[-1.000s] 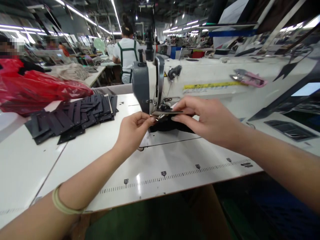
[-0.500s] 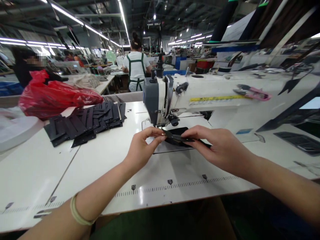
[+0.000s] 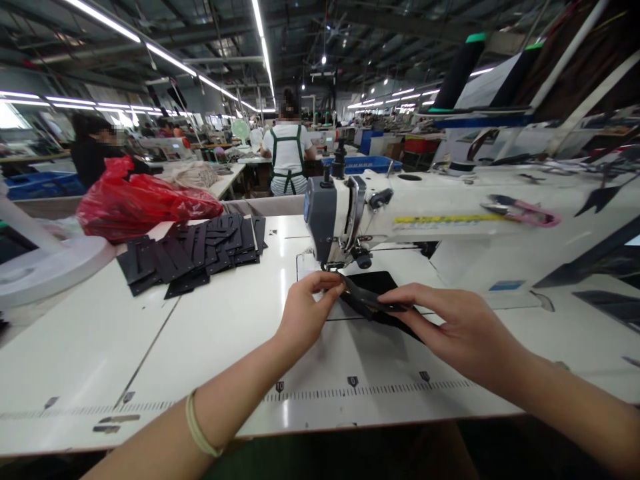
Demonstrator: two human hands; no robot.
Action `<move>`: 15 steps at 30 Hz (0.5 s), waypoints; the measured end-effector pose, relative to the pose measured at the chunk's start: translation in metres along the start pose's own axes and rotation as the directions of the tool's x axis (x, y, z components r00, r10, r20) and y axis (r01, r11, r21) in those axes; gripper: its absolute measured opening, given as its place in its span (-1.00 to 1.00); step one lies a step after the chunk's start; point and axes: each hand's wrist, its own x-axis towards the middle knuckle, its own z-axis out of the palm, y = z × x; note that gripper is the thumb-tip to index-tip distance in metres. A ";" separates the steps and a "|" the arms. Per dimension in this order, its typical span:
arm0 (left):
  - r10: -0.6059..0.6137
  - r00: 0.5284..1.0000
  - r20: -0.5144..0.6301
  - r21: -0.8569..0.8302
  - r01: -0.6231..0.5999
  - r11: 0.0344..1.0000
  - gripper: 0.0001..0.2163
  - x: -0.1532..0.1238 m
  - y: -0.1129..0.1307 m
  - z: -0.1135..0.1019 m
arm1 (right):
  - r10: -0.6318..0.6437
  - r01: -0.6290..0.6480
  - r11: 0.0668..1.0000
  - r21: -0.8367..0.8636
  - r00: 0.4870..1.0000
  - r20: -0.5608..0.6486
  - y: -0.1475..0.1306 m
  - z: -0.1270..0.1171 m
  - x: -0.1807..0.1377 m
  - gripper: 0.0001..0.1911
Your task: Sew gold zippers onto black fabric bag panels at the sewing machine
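Note:
Just in front of the needle area of a white sewing machine, a dark strip-like piece is pinched at both ends. My left hand is closed on its left end, thumb against fingers. On its right end my right hand is closed too, thumb below and fingers above. Beneath the strip lies a flat black fabric piece on the machine bed, partly covered by the strip and my right hand. Whether the two pieces are joined, I cannot tell.
Several black cut pieces with slots lie heaped on the white table at left. Behind them is a red plastic bag. A white round base stands far left. Pink-handled snips rest on the machine arm. A co-worker is beyond.
The view has shifted, so everything sits lower and further right. Both hands keep their pinch on the strip, which now slants more, and more of the black fabric shows behind it.

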 end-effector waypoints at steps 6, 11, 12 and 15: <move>0.195 0.976 0.100 0.127 -0.207 0.970 -0.85 -0.010 0.013 -0.007 | 0.016 -0.017 1.000 -0.015 0.998 -0.060 0.002 0.001 0.000 -0.81; 0.526 0.840 0.131 0.353 -0.536 0.767 -0.86 -0.011 0.023 -0.012 | 0.016 -0.016 1.000 -0.002 0.997 -0.074 -0.002 -0.001 0.014 -0.86; 0.550 0.827 0.117 0.399 -0.546 0.736 -0.87 -0.010 0.023 -0.013 | 0.014 -0.014 1.000 0.001 0.996 -0.085 -0.004 -0.001 0.017 -0.87; 0.559 0.824 0.093 0.451 -0.536 0.714 -0.86 -0.004 0.021 -0.015 | 0.028 -0.028 1.000 0.005 0.994 -0.106 -0.008 -0.001 0.021 -0.87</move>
